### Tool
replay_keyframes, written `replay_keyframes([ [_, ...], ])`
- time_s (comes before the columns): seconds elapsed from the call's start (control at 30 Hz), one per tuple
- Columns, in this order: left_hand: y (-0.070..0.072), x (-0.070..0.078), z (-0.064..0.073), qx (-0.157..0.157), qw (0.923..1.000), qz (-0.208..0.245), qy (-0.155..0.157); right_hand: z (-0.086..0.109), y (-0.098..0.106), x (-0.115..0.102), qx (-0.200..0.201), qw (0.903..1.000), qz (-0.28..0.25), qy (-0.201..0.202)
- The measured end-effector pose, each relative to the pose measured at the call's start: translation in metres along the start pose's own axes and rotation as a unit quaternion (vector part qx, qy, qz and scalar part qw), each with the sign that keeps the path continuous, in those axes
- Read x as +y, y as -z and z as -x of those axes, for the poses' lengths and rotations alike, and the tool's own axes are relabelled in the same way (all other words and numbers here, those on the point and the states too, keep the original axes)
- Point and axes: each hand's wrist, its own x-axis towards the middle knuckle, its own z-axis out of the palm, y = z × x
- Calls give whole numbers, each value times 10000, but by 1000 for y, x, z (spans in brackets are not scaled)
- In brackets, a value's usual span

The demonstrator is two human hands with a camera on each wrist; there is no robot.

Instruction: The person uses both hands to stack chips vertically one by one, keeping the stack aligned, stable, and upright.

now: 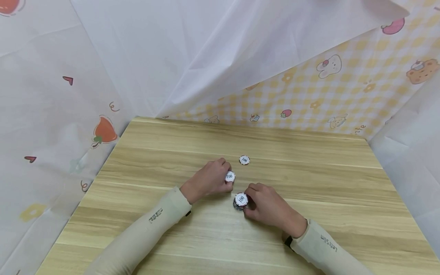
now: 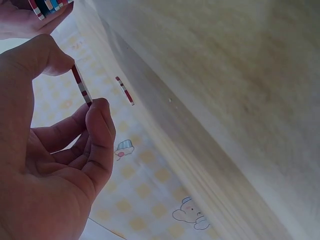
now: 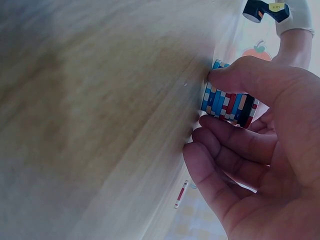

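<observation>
My left hand point(image 1: 214, 177) pinches a single white poker chip point(image 1: 230, 176) marked 100 between thumb and fingertips. In the left wrist view that chip point(image 2: 82, 85) appears edge-on, red and white, above the wood. Nearer to me stands a stack of poker chips point(image 1: 240, 202), a white 100 chip on top. From its right side, my right hand point(image 1: 269, 205) holds the stack with thumb and fingers curled about it. The right wrist view shows the stack point(image 3: 227, 104) in blue, red, black and white layers. Farther back, another 100 chip point(image 1: 244, 160) lies flat.
A wooden tabletop point(image 1: 309, 168) lies under both hands. White sheeting point(image 1: 192, 49) and a yellow checked cloth point(image 1: 364, 72) with cartoon prints hang along the back edge. Patterned white sheeting point(image 1: 51, 114) lines the left side.
</observation>
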Motion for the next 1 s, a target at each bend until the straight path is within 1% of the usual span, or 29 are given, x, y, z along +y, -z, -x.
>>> replay_keyframes([
  [0.2, 1, 3, 3, -21, 9999, 134, 40, 0, 1, 0, -28, 10000, -39, -32],
  [0.33, 0, 3, 4, -8, 9999, 92, 46, 0, 0, 0, -41, 10000, -67, -50],
  [0.57, -2, 3, 7, 37, 10000, 30, -40, 0, -2, 1, 0, 10000, -84, -14],
  [0.8, 4, 10, 10, 43, 9999, 44, -104, 0, -2, 1, 57, 9999, -79, 34],
  [1.0, 8, 17, 13, 11, 9997, 90, -235, 0, -2, 1, 29, 10000, -70, 42],
])
